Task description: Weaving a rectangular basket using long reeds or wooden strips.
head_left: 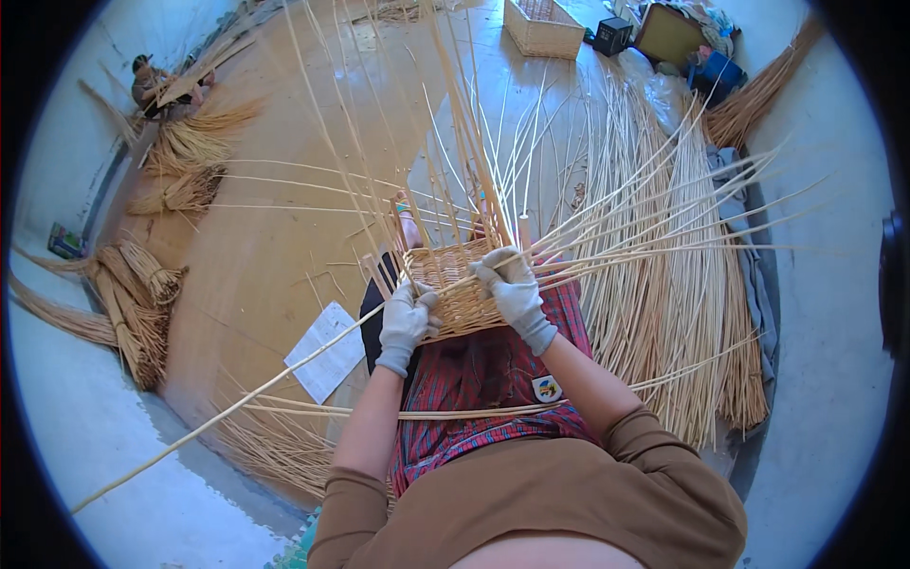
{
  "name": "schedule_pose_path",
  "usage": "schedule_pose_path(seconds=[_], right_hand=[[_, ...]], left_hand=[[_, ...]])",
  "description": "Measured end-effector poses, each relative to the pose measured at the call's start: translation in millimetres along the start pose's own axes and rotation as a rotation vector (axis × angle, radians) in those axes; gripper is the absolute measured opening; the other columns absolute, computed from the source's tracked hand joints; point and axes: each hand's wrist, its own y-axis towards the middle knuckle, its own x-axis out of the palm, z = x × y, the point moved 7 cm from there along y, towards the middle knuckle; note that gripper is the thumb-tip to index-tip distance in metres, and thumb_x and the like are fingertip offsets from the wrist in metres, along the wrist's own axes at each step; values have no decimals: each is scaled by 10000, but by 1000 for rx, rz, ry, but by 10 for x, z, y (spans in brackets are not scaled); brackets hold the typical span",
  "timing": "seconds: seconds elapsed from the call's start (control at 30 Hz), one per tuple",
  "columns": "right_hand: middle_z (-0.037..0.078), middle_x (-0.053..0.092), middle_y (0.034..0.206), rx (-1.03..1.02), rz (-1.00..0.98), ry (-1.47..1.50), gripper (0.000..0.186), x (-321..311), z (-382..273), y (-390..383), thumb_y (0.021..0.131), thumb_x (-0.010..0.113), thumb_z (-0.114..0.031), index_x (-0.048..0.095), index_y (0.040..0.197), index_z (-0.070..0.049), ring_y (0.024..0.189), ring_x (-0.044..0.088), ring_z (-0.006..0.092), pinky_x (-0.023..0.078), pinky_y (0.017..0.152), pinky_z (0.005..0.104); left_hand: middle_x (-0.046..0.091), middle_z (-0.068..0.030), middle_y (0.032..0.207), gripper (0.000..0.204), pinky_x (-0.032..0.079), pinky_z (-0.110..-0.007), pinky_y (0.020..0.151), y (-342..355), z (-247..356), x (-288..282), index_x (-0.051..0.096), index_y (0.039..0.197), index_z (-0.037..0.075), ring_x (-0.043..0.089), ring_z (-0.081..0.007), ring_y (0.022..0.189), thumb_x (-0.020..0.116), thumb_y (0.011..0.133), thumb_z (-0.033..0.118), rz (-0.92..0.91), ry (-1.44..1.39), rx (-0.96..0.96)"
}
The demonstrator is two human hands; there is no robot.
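A small woven wicker basket base (455,275) rests on my lap, with long pale rods fanning out from its far edge and right side. My left hand (406,321), in a grey-white work glove, is closed around a long wicker rod (237,403) at the basket's near left. That rod slants from the lower left across the weave toward my right hand (515,289). My right hand, gloved alike, pinches at the basket's right edge, its fingertips on the rod. Exactly which strands lie under those fingers is partly hidden.
Loose rods (654,266) cover the floor to my right. Tied bundles (133,303) lie along the left wall. A paper sheet (327,351) lies at my left. A finished-looking rectangular basket (543,43) stands far off, near a blue bin (716,76). Another person (152,85) sits at the far left.
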Motion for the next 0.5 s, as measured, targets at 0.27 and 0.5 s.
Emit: schedule_pose_path(seconds=[0.27,0.5], right_hand=[[270,565,1415,-712,-156,-1086,747,1413,-689,739,919,625,-31,365,1607,-164,1331,587,326,481,1107,401],[176,552,1485,-483,-377,-415,756,1469,-521,1239,963,608,-46,307,1643,-181,1298,606,338,525,1060,407]], left_hand=[[612,-25,699,200,461,-307,408,41,-25,-19,620,970,47,583,-141,461,689,1021,227,122,90,-30],[649,2,719,188,436,-292,442,113,1,-50,724,1033,73,535,-94,485,743,985,254,106,80,-101]])
